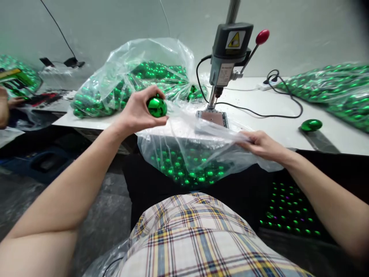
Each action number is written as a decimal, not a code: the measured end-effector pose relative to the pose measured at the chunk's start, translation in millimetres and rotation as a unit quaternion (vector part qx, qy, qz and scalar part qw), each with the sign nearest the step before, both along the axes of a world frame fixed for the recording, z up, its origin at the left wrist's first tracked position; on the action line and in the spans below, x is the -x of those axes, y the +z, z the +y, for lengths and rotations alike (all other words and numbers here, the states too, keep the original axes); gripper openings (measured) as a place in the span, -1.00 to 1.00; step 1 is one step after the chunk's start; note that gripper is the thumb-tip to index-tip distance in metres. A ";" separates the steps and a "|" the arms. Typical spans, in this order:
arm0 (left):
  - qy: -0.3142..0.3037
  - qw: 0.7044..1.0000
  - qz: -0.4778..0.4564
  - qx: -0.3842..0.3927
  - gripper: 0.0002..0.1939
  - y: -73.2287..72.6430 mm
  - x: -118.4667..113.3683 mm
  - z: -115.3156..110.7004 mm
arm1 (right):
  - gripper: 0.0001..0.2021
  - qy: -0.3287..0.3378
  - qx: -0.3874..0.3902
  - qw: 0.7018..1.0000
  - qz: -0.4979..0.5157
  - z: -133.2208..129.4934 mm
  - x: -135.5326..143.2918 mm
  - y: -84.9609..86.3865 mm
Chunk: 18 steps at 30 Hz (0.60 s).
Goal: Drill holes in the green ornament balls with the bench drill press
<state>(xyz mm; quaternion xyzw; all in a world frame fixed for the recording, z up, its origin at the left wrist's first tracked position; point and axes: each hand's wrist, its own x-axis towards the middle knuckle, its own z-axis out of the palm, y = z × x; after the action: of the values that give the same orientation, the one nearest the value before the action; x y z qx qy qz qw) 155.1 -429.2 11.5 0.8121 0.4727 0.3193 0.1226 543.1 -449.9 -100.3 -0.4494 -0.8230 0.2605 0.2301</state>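
A shiny green ball [157, 106] is held between the thumb and fingers of my left hand [141, 109], above the table's front edge. My right hand [259, 144] pinches the edge of a clear plastic bag [201, 148] and stretches it to the right. Many green balls lie in this bag, which hangs in front of the table over my lap. Behind the bag stands a small drill press [227, 57], its base plate [211, 116] just beyond the stretched plastic.
A big bag of green balls [155, 71] sits at the back left, another [331, 92] at the right. One green piece [311, 125] rests on the white table [259, 104]. A black cable [259, 115] crosses it. Another person's hand [3, 107] shows at far left.
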 end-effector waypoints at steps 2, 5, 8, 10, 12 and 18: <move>-0.052 0.995 -0.061 0.061 -0.51 0.6 8.7 -19.6 | -0.37 0.109 0.126 0.986 -0.021 -12.9 -4.5 5.5; -0.197 0.955 -0.038 0.219 -0.61 2.6 14.3 -60.0 | -0.07 0.208 0.278 0.937 -0.042 -19.4 -5.9 -2.7; -0.333 0.877 0.015 0.347 -0.71 -0.7 2.8 -93.3 | -0.25 0.104 0.248 0.962 -0.051 -1.0 12.8 -40.2; -0.379 0.842 0.037 0.382 -0.71 -6.5 -9.4 -101.7 | -0.59 0.021 0.195 0.978 -0.075 18.6 34.3 -73.9; -0.393 0.833 0.039 0.388 -0.70 -12.7 -18.5 -100.1 | -0.63 -0.047 0.148 0.984 -0.087 36.1 55.4 -104.0; -0.396 0.827 0.034 0.397 -0.64 -25.6 -14.5 -90.2 | -0.66 -0.089 0.015 0.996 -0.017 59.5 67.7 -127.2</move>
<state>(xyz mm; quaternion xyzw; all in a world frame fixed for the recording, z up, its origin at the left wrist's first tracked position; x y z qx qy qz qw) 169.6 -519.4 -14.1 0.8211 0.2002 0.0002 0.5345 475.4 -390.3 -227.5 -0.5288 -0.7793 0.2433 0.2319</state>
